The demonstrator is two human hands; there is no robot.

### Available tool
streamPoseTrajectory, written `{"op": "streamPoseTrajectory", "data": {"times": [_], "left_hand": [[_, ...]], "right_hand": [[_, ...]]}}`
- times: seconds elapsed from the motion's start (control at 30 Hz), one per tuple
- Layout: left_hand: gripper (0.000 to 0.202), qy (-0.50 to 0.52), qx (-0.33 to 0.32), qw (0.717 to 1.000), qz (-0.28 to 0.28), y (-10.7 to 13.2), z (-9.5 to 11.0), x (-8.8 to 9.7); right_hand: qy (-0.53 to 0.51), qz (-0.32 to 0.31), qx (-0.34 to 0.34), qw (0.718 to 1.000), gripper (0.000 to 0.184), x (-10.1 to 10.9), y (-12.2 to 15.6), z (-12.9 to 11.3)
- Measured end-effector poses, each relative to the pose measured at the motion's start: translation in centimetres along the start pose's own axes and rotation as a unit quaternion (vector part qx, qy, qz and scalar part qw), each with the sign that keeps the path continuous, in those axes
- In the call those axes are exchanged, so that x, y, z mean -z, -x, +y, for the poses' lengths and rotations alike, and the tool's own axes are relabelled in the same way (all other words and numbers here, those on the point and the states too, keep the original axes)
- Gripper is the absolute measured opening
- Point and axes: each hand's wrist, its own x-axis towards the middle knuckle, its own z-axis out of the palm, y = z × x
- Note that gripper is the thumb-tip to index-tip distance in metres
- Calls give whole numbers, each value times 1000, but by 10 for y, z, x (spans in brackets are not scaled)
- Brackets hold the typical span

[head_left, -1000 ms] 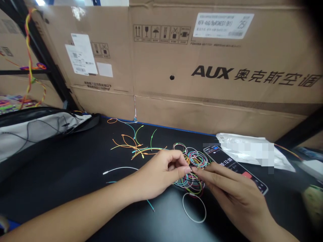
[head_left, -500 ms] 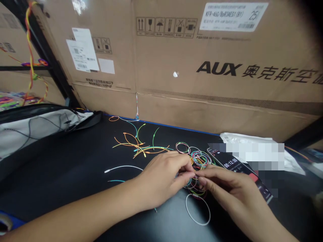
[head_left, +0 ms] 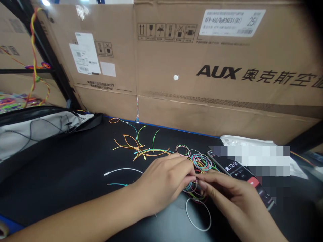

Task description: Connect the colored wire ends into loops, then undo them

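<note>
My left hand [head_left: 168, 179] and my right hand [head_left: 224, 191] meet fingertip to fingertip over a pile of coloured wire loops [head_left: 202, 162]. Both are closed in a pinch on a thin wire loop, mostly hidden by the fingers; its colour I cannot tell. Just below the fingertips, a white wire loop [head_left: 198, 215] lies on the black table. Left of the hands are open, unlooped wires: an orange and yellow group [head_left: 141, 149], a white wire [head_left: 123, 169] and a teal wire [head_left: 117, 184] partly under my left forearm.
A phone [head_left: 237, 168] with a running timer lies right of the loops, beside a white plastic package [head_left: 247, 139]. A large cardboard box [head_left: 164, 111] walls off the back. At left are a grey-and-black bag [head_left: 37, 131] and a hanging yellow-red cord [head_left: 33, 37].
The view has tilted slightly, so everything sits a little lower. My left fingers have curled further around the pinch; my right hand stays nearly the same. The phone timer advanced one second.
</note>
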Motion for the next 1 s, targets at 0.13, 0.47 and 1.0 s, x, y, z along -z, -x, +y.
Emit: {"op": "streamPoseTrajectory", "data": {"times": [0.13, 0.47, 1.0], "left_hand": [[14, 1, -29, 999, 15, 0, -1, 0], [12, 21, -103, 994, 24, -3, -4, 2], [11, 39, -115, 992, 27, -6, -4, 7]], "right_hand": [[17, 8, 31, 999, 18, 2, 4, -12], [-266, 2, -170, 949, 29, -10, 7, -13], [-309, -6, -179, 934, 29, -6, 1, -12]]}}
